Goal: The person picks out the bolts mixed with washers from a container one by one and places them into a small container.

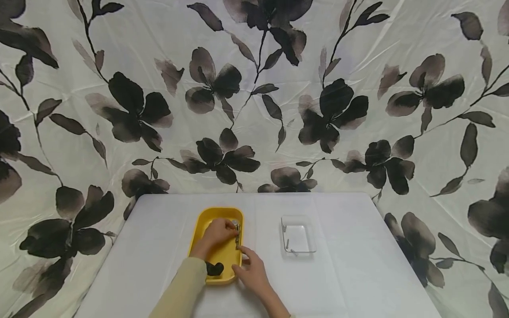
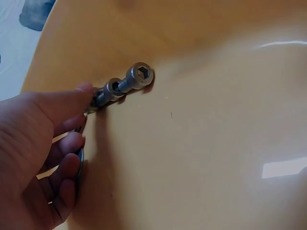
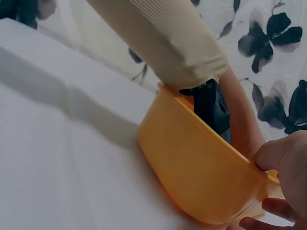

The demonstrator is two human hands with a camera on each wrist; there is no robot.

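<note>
My left hand (image 1: 218,232) reaches into a yellow tray (image 1: 224,256), by its right wall. There, several silver socket head bolts (image 2: 139,76) lie in a row. The left thumb and fingers pinch at the near end of this row in the left wrist view, hiding part of the bolts. A thin, curved metal edge (image 2: 81,165) shows by the curled lower fingers; what it belongs to is hidden. My right hand (image 1: 254,271) grips the tray's right rim, with the thumb over the rim and the other fingers along the outer wall.
A clear rectangular box (image 1: 299,252) stands right of the tray, with a few small metal bolts (image 1: 287,244) inside. A black device (image 3: 211,108) is fixed under the left wrist and hangs over the tray. White cloth (image 1: 346,274) covers the table; a floral curtain hangs behind.
</note>
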